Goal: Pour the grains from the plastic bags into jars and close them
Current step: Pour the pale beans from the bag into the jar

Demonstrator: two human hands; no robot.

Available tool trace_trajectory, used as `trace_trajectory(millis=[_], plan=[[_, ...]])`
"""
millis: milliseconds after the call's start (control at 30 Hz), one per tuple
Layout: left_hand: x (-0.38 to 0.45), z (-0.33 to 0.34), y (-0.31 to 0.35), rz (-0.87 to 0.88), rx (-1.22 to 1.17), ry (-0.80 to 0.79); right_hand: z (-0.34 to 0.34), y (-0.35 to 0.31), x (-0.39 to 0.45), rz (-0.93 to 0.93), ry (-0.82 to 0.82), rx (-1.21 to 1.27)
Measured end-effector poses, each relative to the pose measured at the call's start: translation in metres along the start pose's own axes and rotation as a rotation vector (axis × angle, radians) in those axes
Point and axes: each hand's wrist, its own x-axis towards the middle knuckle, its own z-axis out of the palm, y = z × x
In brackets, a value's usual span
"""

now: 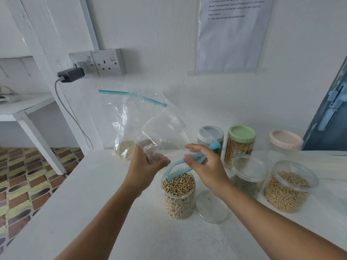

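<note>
Beans fill the open jar (178, 196) directly beneath your grip, right up to the rim, which is why the emptied plastic bag (165, 132) hangs over it upside down: its blue zip mouth (180, 166) dips to the jar's opening while the slack clear body rises above your fingers. In the head view, the only view given, your left hand (146, 162) pinches the film on one side, fingers curled round it, and your right hand (204, 164) pinches the zip edge on the other, holding the mouth spread so that any last beans would drop straight down. The bag looks empty from here. A clear lid (212, 207) lies flat on the white counter (75, 203), just to the right of the jar below your right wrist, handy for closing next by my reading. Beyond your left hand a second bag (125, 128) with pale grain leans at the wall. Right of your grip stand two more open jars and three lidded ones.
</note>
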Motion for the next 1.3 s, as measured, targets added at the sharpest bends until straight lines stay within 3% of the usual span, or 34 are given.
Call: trace_trajectory(millis=[200,467,567,700,800,967,1067,1167,1300], plan=[[-0.003,-0.007,0.001,-0.079,-0.087,0.008,-0.001,-0.008,0.003,0.077,0.087,0.209],[-0.008,-0.017,0.002,-0.166,-0.139,0.022,0.007,-0.018,0.01,0.237,0.214,0.666],[-0.01,-0.02,0.002,-0.179,-0.163,0.037,0.009,-0.023,0.011,0.233,0.231,0.659],[-0.017,-0.024,0.012,-0.154,-0.231,0.293,0.007,-0.028,0.013,0.19,0.204,0.544],[-0.021,-0.033,0.025,-0.033,-0.046,0.482,0.006,-0.034,0.016,0.143,0.153,0.476],[-0.023,-0.042,0.06,0.234,0.253,0.598,-0.001,-0.04,0.022,0.097,0.172,0.438],[-0.02,-0.051,0.084,0.397,0.509,0.436,-0.013,-0.046,0.021,0.069,0.141,0.378],[-0.006,-0.049,0.109,0.354,0.642,0.087,-0.018,-0.057,0.02,0.045,0.065,0.327],[0.025,-0.029,0.142,0.31,0.704,-0.242,-0.019,-0.073,0.024,-0.008,-0.029,0.268]])
